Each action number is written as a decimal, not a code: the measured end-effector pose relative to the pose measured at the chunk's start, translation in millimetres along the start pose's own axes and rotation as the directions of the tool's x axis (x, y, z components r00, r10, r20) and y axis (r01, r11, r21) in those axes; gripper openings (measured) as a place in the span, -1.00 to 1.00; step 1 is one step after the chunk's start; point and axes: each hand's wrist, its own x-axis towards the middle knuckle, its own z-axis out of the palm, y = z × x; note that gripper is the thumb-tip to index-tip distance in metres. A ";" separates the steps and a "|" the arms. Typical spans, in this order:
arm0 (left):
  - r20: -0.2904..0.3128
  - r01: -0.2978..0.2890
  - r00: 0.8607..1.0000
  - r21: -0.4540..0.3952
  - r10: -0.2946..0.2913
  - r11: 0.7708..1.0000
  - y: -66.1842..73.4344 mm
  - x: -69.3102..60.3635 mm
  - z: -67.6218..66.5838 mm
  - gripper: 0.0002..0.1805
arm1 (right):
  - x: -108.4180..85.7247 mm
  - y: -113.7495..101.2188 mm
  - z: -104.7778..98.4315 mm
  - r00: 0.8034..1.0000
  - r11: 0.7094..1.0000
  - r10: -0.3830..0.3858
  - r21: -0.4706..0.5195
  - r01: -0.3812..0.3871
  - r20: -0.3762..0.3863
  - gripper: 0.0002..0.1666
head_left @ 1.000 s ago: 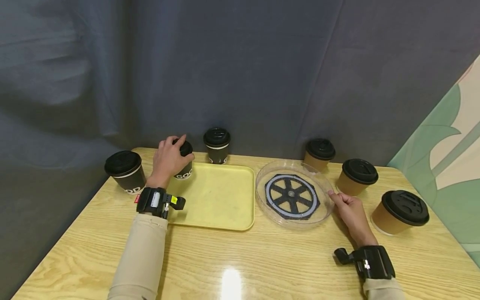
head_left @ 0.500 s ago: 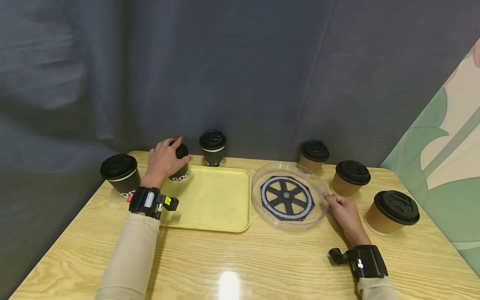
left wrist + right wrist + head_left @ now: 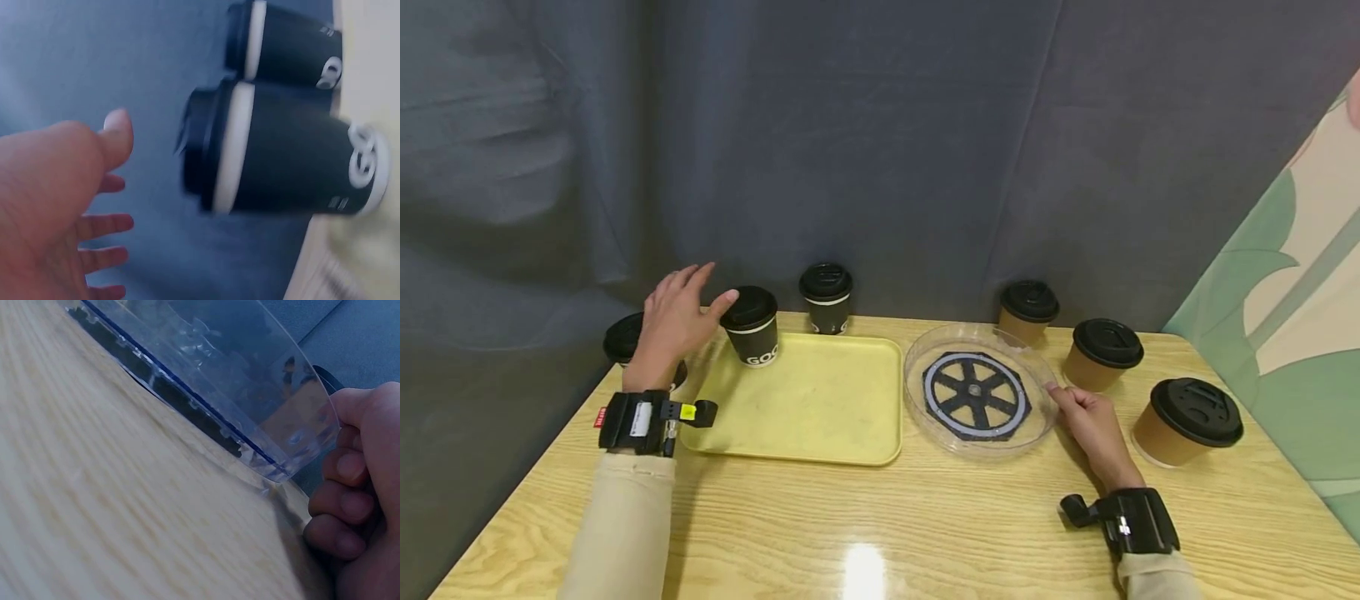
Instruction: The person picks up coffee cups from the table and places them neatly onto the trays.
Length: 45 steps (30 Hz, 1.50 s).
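A black paper cup with a lid [image 3: 752, 327] stands upright on the upper left corner of the yellow tray [image 3: 820, 408]. Just left of it is my left hand [image 3: 673, 325], fingers spread and holding nothing; the left wrist view shows a gap between the thumb and the cup [image 3: 287, 153]. My right hand [image 3: 1096, 429] pinches the right rim of a clear round dish [image 3: 1045, 433] between thumb and curled fingers, as the right wrist view also shows the hand [image 3: 375, 481] at the dish wall [image 3: 250, 381]. A black wheel-shaped piece [image 3: 976, 396] lies within the dish's outline.
Another black cup [image 3: 827, 304] stands behind the tray. A further one [image 3: 622, 337] at the left is partly hidden by my left hand. Three brown cups with black lids stand at the right: one behind the dish [image 3: 1028, 310], two further right [image 3: 1103, 354] [image 3: 1183, 421]. A dark curtain [image 3: 865, 150] hangs behind.
My left hand has let go of the black cup and moved left, away from it. The cup now stands on the tray corner. My right hand still holds the dish rim.
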 end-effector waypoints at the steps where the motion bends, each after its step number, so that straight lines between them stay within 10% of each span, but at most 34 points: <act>1: -0.011 0.014 1.000 0.009 -0.014 1.000 -3.3 -2.2 -4.2 -0.28 | -0.1 -0.2 -0.3 1.000 1.000 0.000 -0.001 0.000 -0.003 -0.37; 7: -0.063 0.101 0.993 0.084 -0.096 0.991 -31.2 -21.9 -16.1 -0.44 | 0.8 0.8 0.0 1.000 1.000 -0.012 0.013 0.012 -0.006 -0.37; 16: 0.028 0.215 0.976 0.009 -0.216 0.976 -64.4 -38.3 0.1 -0.23 | 0.7 2.7 -0.5 1.000 1.000 -0.002 0.018 0.002 0.007 -0.37; 28: 0.038 0.300 0.954 -0.085 -0.297 0.950 -69.6 -36.7 5.3 -0.07 | 2.3 0.9 -0.4 1.000 1.000 0.007 -0.019 -0.006 0.011 -0.37; 45: 0.022 0.270 0.963 -0.076 -0.269 0.960 -69.7 -40.5 -2.2 -0.05 | -0.1 -1.7 0.3 1.000 1.000 -0.007 0.005 0.007 0.004 -0.37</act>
